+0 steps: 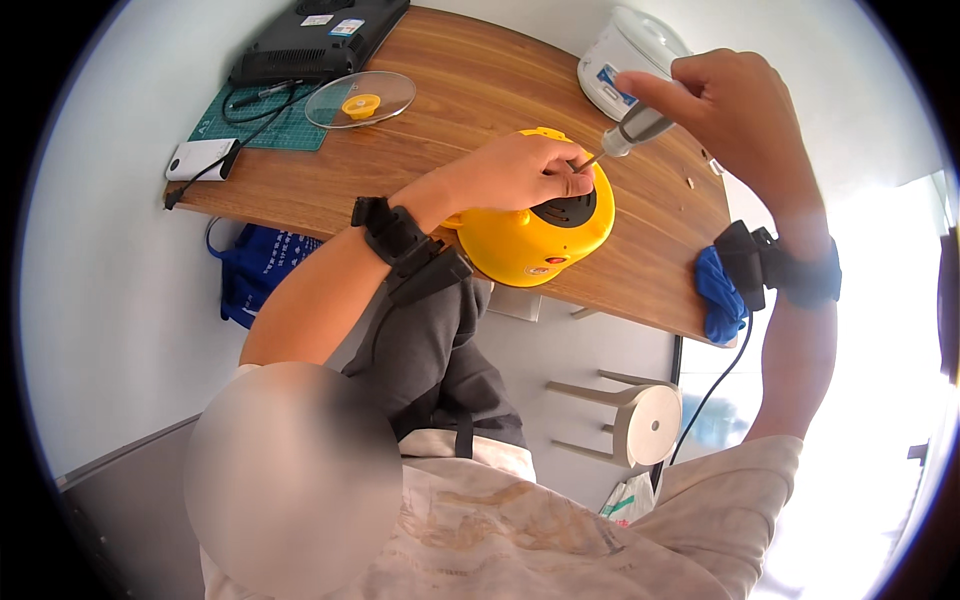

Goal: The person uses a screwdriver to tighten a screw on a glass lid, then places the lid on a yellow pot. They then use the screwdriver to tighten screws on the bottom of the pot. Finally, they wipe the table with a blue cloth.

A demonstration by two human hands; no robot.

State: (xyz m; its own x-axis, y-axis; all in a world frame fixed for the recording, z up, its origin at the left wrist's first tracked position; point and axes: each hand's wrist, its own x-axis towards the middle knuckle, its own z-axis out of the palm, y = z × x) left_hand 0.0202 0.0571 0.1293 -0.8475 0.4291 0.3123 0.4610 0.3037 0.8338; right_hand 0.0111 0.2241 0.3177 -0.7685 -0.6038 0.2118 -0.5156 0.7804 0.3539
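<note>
Head view: wooden bench [480, 90], surface stretching right of yellow appliance [500, 250], which sits at front edge. Right hand [725, 95] raised, grip closed around handle of screwdriver [642, 128]. Left hand [525, 172] over appliance, fingers by screwdriver shaft; cannot tell if grip holds it.

Over my feed I see the left forearm [315, 305] slanting in bare from the near left toward the far right, ending in a left hand [530, 172] held palm down. Its knuckles are bent, and the left fingertips [570, 186] gather close together and point to the right. On the right, I have the right forearm [800, 350] reaching almost straight toward the far side, elbow well out from the body. The right hand [738, 100] sits farther than the left one, fingers curled under, while the right thumb [655, 95] stretches out leftward.
</note>
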